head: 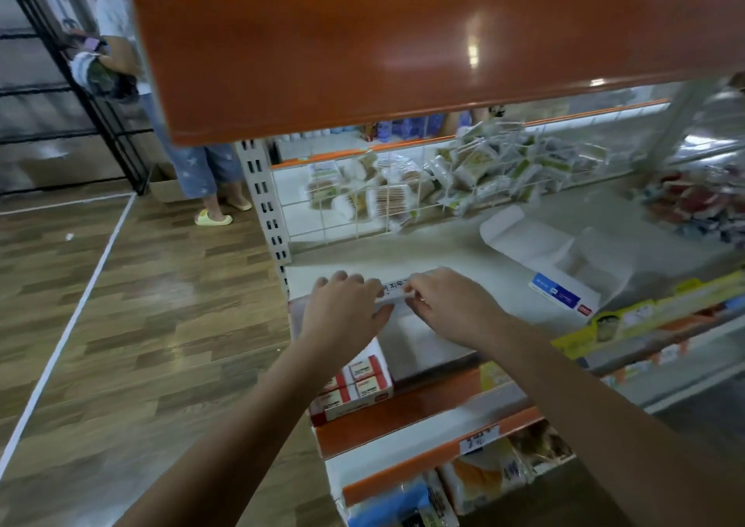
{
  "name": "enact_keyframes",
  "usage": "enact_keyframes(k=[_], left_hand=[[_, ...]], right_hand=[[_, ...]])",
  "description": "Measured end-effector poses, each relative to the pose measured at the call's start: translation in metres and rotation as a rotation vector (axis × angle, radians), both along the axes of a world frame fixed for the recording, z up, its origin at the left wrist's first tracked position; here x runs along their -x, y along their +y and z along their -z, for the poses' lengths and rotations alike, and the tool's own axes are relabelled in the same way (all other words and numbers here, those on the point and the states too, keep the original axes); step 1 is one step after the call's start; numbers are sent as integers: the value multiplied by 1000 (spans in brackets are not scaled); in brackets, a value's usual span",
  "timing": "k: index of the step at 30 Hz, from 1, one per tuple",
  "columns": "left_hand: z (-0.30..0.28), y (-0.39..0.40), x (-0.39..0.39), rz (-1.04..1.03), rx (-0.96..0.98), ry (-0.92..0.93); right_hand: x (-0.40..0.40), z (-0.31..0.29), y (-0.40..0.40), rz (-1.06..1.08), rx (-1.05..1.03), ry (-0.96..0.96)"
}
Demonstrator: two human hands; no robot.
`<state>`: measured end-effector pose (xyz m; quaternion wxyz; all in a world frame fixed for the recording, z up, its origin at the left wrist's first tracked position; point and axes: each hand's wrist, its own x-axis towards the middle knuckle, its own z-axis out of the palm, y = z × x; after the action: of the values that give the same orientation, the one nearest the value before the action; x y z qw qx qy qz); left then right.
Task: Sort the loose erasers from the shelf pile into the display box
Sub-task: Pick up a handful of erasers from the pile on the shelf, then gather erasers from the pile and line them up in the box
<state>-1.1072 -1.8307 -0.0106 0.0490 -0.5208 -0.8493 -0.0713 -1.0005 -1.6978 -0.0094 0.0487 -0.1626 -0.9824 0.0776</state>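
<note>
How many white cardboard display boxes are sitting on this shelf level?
2: one box gripped by the left hand and right hand; one open box to the right. Others may be hidden.

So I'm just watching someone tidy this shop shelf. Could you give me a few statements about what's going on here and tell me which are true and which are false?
1. Both hands are on one small white box with a printed label. True: the left hand and right hand hold it from either side.
2. An opened white carton with a blue label lies on the shelf to the right of the hands. True.
3. The shelf beam overhead is green. False: it is orange.
4. Red and white boxes are stacked on top of the overhead beam. False: they sit below the hands, at the shelf's front edge.
5. Another person stands on the wooden floor at the back left. True.
</note>
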Motion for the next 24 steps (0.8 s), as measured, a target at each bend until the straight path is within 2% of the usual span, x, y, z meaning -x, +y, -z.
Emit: enact_keyframes(k=[3, 6, 11, 19, 24], left_hand=[[-9, 42, -20, 47, 30, 97], [-11, 91, -50, 118, 101, 121], [-13, 174, -114, 174, 123, 181], [-21, 310, -231, 263, 64, 64], [-22, 389, -289, 325, 85, 76]], right_hand=[[-14, -3, 33, -11, -254, -3], [-43, -3, 72, 51, -353, -23], [-121, -4, 145, 204, -288, 12], [-261, -18, 263, 467, -137, 55], [-328, -19, 327, 544, -155, 4]])
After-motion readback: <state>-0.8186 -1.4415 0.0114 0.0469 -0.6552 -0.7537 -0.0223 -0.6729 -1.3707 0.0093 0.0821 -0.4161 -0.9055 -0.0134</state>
